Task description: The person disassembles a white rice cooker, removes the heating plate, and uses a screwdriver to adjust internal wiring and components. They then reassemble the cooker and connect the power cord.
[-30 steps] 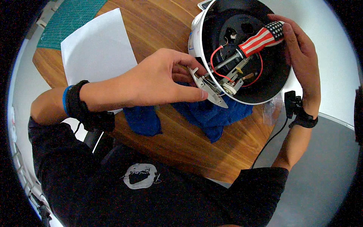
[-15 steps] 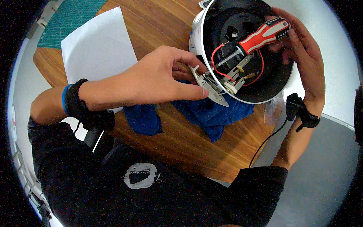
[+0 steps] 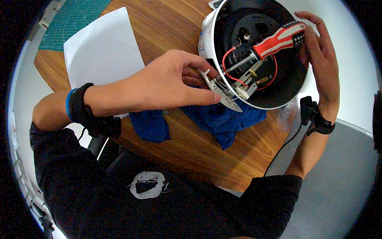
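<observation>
Pinching pale-grey, flat plastic panel (image 3: 228, 102) in left hand (image 3: 175, 81), between thumb and fingers, at rim of white, black-lined round housing (image 3: 205, 38); half-curling right hand (image 3: 321, 57) at red-white-black screwdriver's (image 3: 274, 43) butt, cannot tell if gripping.

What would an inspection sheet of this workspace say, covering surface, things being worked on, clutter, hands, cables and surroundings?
Surface: wood-grained table.
Things: white pot, dark inside, opening tilted toward the person; red-handled screwdriver, tip hidden; grey piece at the pot's edge.
Clutter: paper; green mat; blue cloth, partly under the pot; clear bag.
Hands: left hand grips the grey piece; right hand is at the screwdriver's handle end, fingers not wrapped round it, contact unclear.
Cables: red wire looping in the pot; black cable from the right wrist.
Surroundings: grey panel beyond the table, lower right; other people, nothing seen.
</observation>
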